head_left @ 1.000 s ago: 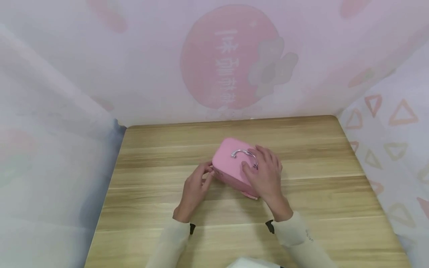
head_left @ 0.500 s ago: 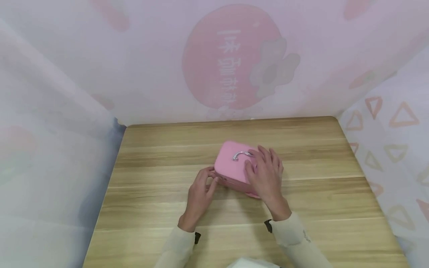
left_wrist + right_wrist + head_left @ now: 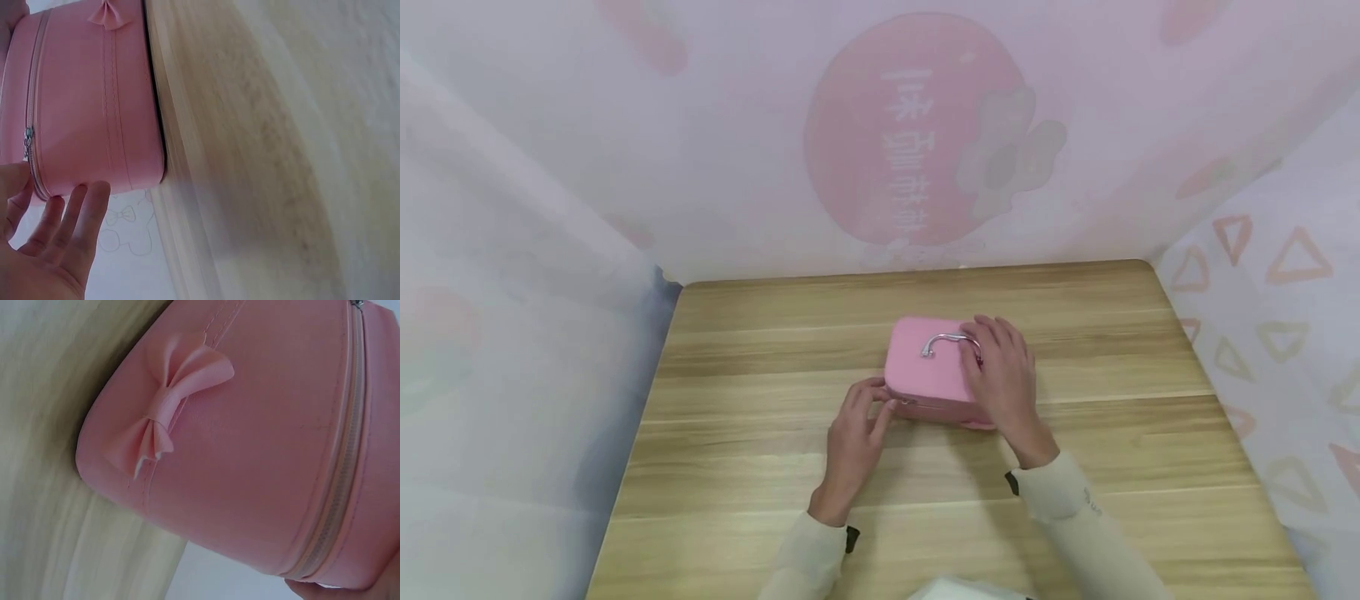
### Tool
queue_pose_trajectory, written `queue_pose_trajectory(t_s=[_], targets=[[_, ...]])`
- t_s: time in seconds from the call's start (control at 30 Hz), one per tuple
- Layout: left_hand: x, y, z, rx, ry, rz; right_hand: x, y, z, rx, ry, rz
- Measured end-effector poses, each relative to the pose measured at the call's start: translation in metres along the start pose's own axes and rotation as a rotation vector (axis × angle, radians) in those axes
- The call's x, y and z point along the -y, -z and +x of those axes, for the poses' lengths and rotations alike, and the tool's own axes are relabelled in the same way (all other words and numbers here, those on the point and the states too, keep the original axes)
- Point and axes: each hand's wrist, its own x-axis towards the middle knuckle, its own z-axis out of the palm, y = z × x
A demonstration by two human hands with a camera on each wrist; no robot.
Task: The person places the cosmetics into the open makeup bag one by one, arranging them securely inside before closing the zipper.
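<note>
A pink zippered cosmetic case (image 3: 917, 373) sits on the wooden table, lid up, with a silver curved handle (image 3: 942, 337) on top. At its front left corner my left hand (image 3: 853, 433) pinches the zipper pull (image 3: 28, 142) between thumb and forefinger; the other fingers extend beside the case's end. My right hand (image 3: 1006, 375) grips the opposite end, thumb on the lid by the handle and fingers over the far right edge. In the right wrist view, the zipper (image 3: 340, 469) runs closed along the front, above a pink bow (image 3: 164, 407).
The wood-grain table (image 3: 760, 350) extends around the case. Pale printed fabric (image 3: 737, 150) stands behind it and along both sides. Part of a white object (image 3: 962, 590) shows at the bottom edge of the head view.
The case has turned counterclockwise, its front now nearly level with the table's far edge. My left hand has shifted slightly right with the corner; my right hand still holds the right end.
</note>
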Motion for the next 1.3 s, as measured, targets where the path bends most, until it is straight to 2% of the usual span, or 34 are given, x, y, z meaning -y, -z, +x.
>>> queue_pose_trajectory(t_s=[0.27,0.37,0.57,0.73,0.93,1.3], targets=[[-0.004,-0.011,-0.002,-0.137,-0.081,0.115,-0.006,-0.004,0.011,-0.023,0.052,-0.031],[-0.007,-0.012,-0.001,-0.170,-0.095,0.142,-0.007,-0.005,0.014,-0.026,0.069,-0.026],[-0.011,-0.014,-0.002,-0.168,-0.083,0.132,-0.015,-0.003,0.022,-0.005,0.140,-0.013],[-0.011,-0.014,-0.001,-0.159,-0.124,0.119,-0.024,-0.001,0.031,-0.002,0.237,0.025],[-0.005,-0.011,0.000,-0.163,-0.146,0.124,-0.031,0.000,0.037,0.027,0.282,0.035],[0.011,-0.002,0.010,-0.187,-0.117,0.169,-0.040,0.002,0.046,0.030,0.391,0.076]])
